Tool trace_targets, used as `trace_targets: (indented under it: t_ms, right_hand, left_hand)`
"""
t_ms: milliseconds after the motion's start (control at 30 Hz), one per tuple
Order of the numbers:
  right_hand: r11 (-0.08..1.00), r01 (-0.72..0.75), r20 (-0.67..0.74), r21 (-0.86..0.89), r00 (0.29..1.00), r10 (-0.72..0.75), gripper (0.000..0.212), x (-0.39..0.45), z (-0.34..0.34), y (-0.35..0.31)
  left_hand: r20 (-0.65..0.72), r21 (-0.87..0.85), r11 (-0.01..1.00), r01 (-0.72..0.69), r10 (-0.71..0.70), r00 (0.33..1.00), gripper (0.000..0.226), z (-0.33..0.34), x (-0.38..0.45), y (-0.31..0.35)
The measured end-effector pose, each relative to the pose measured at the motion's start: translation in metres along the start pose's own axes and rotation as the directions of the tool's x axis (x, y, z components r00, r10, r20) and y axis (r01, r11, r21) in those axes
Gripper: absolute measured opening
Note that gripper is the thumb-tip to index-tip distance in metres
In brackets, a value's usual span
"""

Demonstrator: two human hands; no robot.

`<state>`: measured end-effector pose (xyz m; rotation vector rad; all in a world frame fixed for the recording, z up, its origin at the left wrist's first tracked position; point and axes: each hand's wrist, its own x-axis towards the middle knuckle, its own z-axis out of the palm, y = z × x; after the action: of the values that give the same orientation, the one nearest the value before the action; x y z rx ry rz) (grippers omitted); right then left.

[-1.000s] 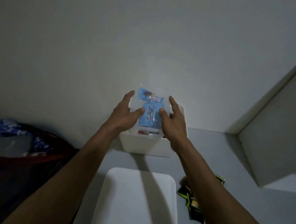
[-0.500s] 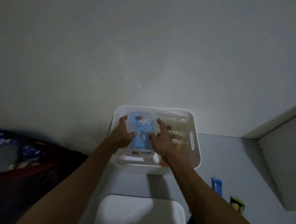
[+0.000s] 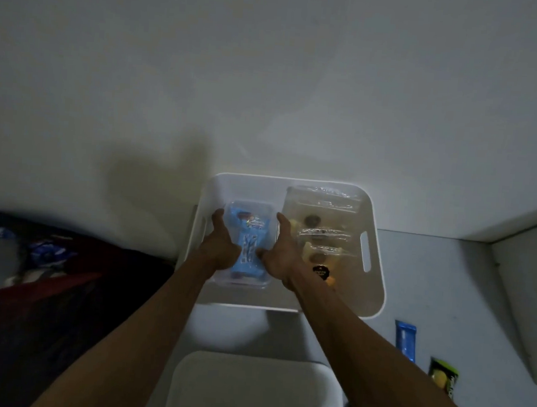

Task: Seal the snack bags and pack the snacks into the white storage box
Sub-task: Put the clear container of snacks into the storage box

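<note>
The white storage box (image 3: 373, 293) stands against the wall on a grey surface. Both my hands reach into its left half. My left hand (image 3: 219, 247) and my right hand (image 3: 281, 252) press against the two sides of a clear bag with blue snack packets (image 3: 250, 234), which lies low inside the box. In the box's right half lie clear bags of round and yellow snacks (image 3: 320, 235), stacked one over another.
The white box lid (image 3: 254, 390) lies in front of the box. A blue snack bar (image 3: 405, 340) and a green-yellow snack packet (image 3: 444, 377) rest on the surface to the right. Dark red and blue fabric (image 3: 33, 282) fills the left. A white block (image 3: 530, 301) rises at right.
My hands have lowered the bag of blue snacks from above the box's rim down into its left half. The view has tilted down, so the box's inside shows.
</note>
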<state>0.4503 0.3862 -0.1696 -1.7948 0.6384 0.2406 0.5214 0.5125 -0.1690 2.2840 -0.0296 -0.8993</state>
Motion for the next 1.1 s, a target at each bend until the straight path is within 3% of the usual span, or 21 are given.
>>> trace_targets:
  t_ms: [167, 333, 600, 767, 900, 1100]
  right_hand:
    - [0.999, 0.033, 0.027, 0.000, 0.999, -0.033, 0.087, 0.004, 0.000, 0.003]
    - [0.999, -0.031, 0.023, -0.009, 0.999, 0.031, 0.092, 0.002, 0.001, 0.004]
    - [0.996, 0.041, -0.048, -0.079, 0.998, -0.045, 0.072, -0.022, -0.006, -0.013]
    - [0.993, 0.082, -0.107, -0.085, 0.990, -0.091, 0.063, -0.065, -0.021, -0.036]
    - [0.993, 0.114, -0.216, 0.016, 0.970, -0.108, 0.067, -0.112, -0.039, -0.044]
    - [0.983, 0.136, -0.337, 0.128, 0.938, -0.086, 0.058, -0.205, -0.099, -0.009]
  left_hand:
    - [-0.078, 0.080, 0.996, -0.031, 0.038, 0.996, 0.094, 0.004, -0.004, 0.002]
    - [-0.229, 0.304, 0.949, -0.083, 0.157, 0.961, 0.074, 0.011, -0.001, 0.005]
    - [-0.264, 0.294, 0.937, -0.191, 0.271, 0.926, 0.068, 0.003, -0.030, 0.010]
    - [-0.348, 0.199, 0.918, -0.344, 0.394, 0.851, 0.057, -0.015, -0.081, 0.022]
    - [-0.354, 0.218, 0.890, -0.401, 0.455, 0.817, 0.064, -0.017, -0.126, 0.034]
    - [-0.382, 0.089, 0.811, -0.578, 0.563, 0.732, 0.052, 0.023, -0.192, 0.033]
